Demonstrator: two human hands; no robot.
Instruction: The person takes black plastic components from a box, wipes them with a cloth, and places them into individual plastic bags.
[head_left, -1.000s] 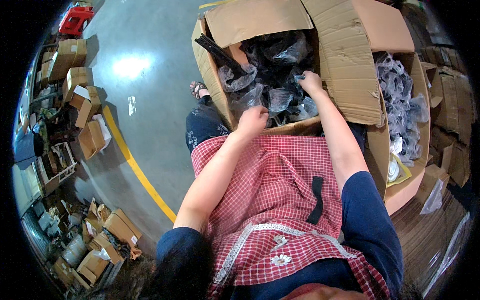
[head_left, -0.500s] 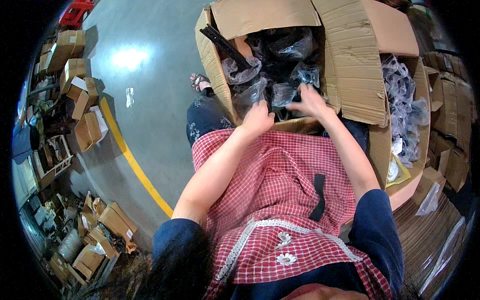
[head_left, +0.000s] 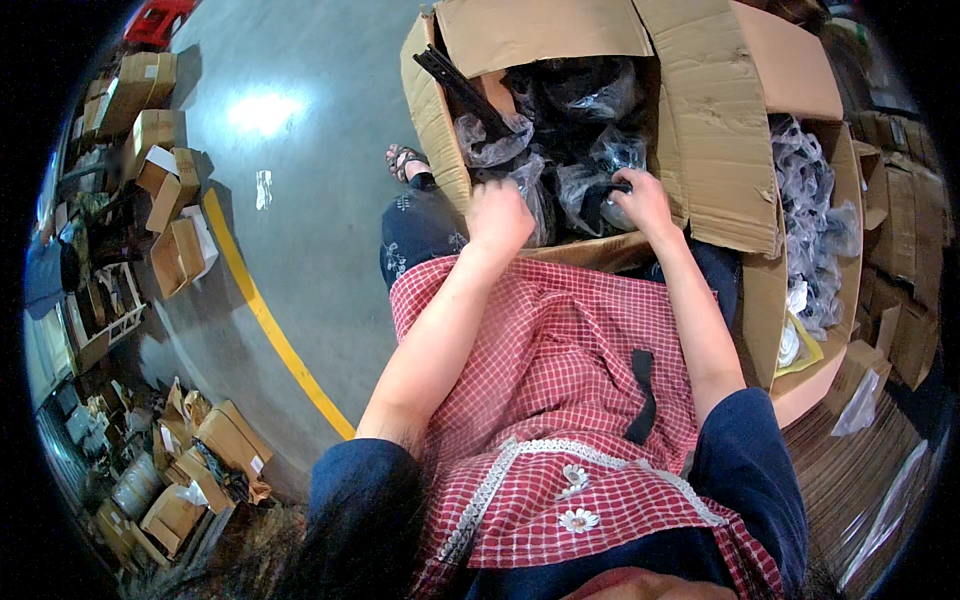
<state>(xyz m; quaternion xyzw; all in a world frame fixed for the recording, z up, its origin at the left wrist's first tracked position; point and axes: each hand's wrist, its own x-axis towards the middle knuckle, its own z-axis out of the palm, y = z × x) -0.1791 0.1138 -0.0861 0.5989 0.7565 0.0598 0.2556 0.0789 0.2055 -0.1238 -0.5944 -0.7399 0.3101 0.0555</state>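
Observation:
An open cardboard box (head_left: 715, 130) stands in front of me, holding several black parts wrapped in clear plastic bags. At its near left corner my left hand (head_left: 500, 215) is closed, the fingers curled down on a clear plastic bag (head_left: 537, 200); its fingertips are hidden. Near the front right, my right hand (head_left: 643, 203) pinches a small black part (head_left: 597, 203) between thumb and fingers, with clear film around it. What exactly this part is cannot be made out. A long black rail (head_left: 455, 85) leans out over the box's left side, its lower end in plastic.
Right of the box, a second carton (head_left: 812, 368) holds crumpled clear plastic bags (head_left: 805, 220) and a yellow-edged packet. Stacked flat cardboard (head_left: 850, 480) lies at the lower right. Across the grey floor, past a yellow line (head_left: 262, 318), several small cartons (head_left: 175, 262) line the left.
My left hand has shifted slightly left and curled its fingers. My right hand, open before, has closed on the black part. The view has shifted a little.

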